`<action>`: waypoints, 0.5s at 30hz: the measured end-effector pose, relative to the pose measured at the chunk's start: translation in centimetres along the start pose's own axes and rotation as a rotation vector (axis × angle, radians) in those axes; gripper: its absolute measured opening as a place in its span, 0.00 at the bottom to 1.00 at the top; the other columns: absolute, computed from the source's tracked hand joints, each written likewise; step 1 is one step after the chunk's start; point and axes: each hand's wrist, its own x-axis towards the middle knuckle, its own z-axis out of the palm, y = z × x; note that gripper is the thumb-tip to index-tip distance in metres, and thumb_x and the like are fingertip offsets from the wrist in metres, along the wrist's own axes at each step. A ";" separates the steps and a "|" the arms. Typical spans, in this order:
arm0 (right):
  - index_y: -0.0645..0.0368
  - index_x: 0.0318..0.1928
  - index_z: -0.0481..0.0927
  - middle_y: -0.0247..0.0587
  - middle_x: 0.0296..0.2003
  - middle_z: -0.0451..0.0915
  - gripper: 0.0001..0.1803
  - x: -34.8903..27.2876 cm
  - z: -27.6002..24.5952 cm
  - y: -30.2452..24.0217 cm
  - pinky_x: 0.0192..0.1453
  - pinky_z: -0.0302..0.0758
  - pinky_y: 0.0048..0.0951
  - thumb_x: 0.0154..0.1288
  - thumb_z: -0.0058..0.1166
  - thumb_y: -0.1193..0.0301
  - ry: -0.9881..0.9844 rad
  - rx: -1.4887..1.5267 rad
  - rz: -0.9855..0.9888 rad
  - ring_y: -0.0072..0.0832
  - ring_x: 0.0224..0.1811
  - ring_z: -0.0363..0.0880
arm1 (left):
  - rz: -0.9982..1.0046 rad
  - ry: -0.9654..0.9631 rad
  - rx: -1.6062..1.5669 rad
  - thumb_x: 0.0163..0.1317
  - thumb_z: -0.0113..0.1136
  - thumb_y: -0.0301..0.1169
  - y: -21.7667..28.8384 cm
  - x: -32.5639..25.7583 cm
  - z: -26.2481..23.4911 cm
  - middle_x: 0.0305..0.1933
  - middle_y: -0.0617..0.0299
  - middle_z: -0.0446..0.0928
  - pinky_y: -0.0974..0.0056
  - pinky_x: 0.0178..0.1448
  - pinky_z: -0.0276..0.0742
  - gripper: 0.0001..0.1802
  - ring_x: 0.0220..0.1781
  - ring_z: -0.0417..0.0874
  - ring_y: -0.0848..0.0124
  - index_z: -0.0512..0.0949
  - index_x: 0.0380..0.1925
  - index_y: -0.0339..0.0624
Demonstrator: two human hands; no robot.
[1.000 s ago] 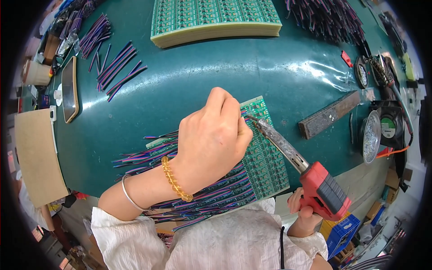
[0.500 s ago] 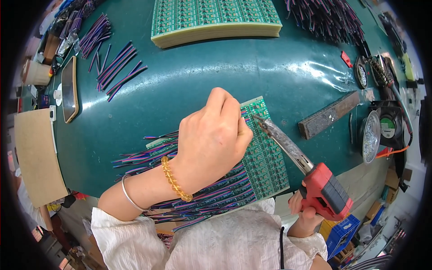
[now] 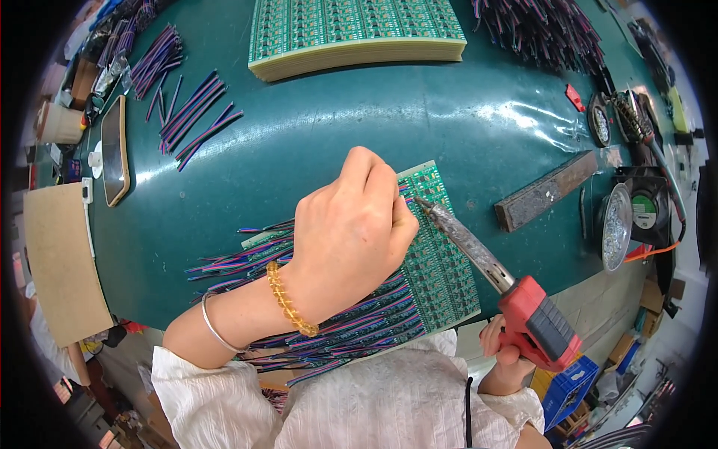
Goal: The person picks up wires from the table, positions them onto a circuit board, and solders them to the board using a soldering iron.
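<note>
A green circuit board panel [image 3: 449, 280] lies tilted in front of me, with rows of small parts and many thin multicoloured wires [image 3: 366, 314] running off its left side. Over its upper part is my left hand [image 3: 351, 221], closed in a pinch; wire ends show just past its fingertips, whose grip is mostly hidden by the hand. My right hand [image 3: 508, 352] is wrapped round the red and black handle of a soldering iron [image 3: 479, 258]. The iron's tip touches or hovers just over the panel beside my left fingertips; I cannot tell which.
A thick stack of circuit panels [image 3: 359, 52] stands at the back. Cut wires [image 3: 198, 112] lie at left near a phone [image 3: 114, 150]; a large wire bundle [image 3: 538, 34] is at far right. A dark metal bar [image 3: 546, 191], a round dish [image 3: 616, 227] and a fan [image 3: 647, 209] sit at right.
The soldering iron has shifted slightly left and toward me, its tip closer to my left fingertips. My left hand has stayed almost in place over the panel.
</note>
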 end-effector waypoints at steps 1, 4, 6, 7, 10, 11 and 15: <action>0.61 0.32 0.72 0.28 0.17 0.71 0.32 0.1 0.0 -0.2 0.27 0.64 0.24 0.53 0.65 0.42 0.000 0.000 0.000 0.20 0.19 0.68 | 0.000 0.000 0.000 0.53 0.61 0.25 0.0 0.0 0.1 0.35 0.53 0.71 0.57 0.27 0.77 0.07 0.24 0.80 0.58 0.74 0.27 0.33; 0.60 0.32 0.74 0.27 0.18 0.73 0.32 0.2 -0.1 -0.4 0.28 0.64 0.25 0.53 0.65 0.41 -0.010 0.090 0.011 0.20 0.20 0.68 | 0.004 0.002 -0.015 0.53 0.61 0.25 -0.1 0.0 0.2 0.34 0.53 0.71 0.57 0.27 0.77 0.07 0.24 0.80 0.58 0.74 0.27 0.34; 0.61 0.34 0.74 0.27 0.19 0.73 0.33 -0.1 -0.8 -0.1 0.28 0.64 0.27 0.53 0.63 0.40 -0.073 0.018 0.023 0.20 0.20 0.69 | -0.003 0.006 0.005 0.53 0.61 0.25 -0.1 -0.1 0.1 0.35 0.53 0.72 0.57 0.27 0.77 0.07 0.24 0.80 0.58 0.74 0.27 0.34; 0.61 0.34 0.74 0.27 0.19 0.73 0.33 -0.4 -1.0 0.2 0.28 0.64 0.27 0.53 0.63 0.40 -0.072 0.018 0.022 0.20 0.20 0.69 | -0.002 0.006 0.005 0.53 0.61 0.25 -0.1 0.0 0.1 0.35 0.53 0.72 0.57 0.27 0.77 0.07 0.24 0.80 0.58 0.74 0.27 0.34; 0.61 0.32 0.75 0.28 0.20 0.73 0.33 -0.7 -0.9 0.5 0.29 0.65 0.28 0.53 0.64 0.40 -0.029 -0.173 -0.001 0.21 0.21 0.69 | 0.005 0.015 -0.006 0.53 0.62 0.25 -0.1 0.0 0.1 0.34 0.54 0.71 0.57 0.27 0.77 0.07 0.24 0.80 0.59 0.73 0.26 0.34; 0.61 0.30 0.75 0.29 0.20 0.73 0.32 -0.7 -0.7 0.4 0.29 0.65 0.27 0.53 0.64 0.41 -0.004 -0.079 0.027 0.21 0.21 0.70 | 0.006 0.011 -0.009 0.53 0.62 0.25 -0.1 0.0 0.1 0.34 0.54 0.71 0.57 0.27 0.77 0.07 0.24 0.80 0.59 0.73 0.26 0.34; 0.61 0.32 0.73 0.30 0.20 0.73 0.31 -0.1 0.6 -1.1 0.29 0.67 0.24 0.52 0.68 0.44 0.125 0.184 0.132 0.21 0.21 0.71 | 0.006 0.008 -0.023 0.53 0.62 0.25 -0.2 0.0 0.2 0.34 0.54 0.71 0.58 0.27 0.77 0.07 0.23 0.79 0.59 0.73 0.26 0.34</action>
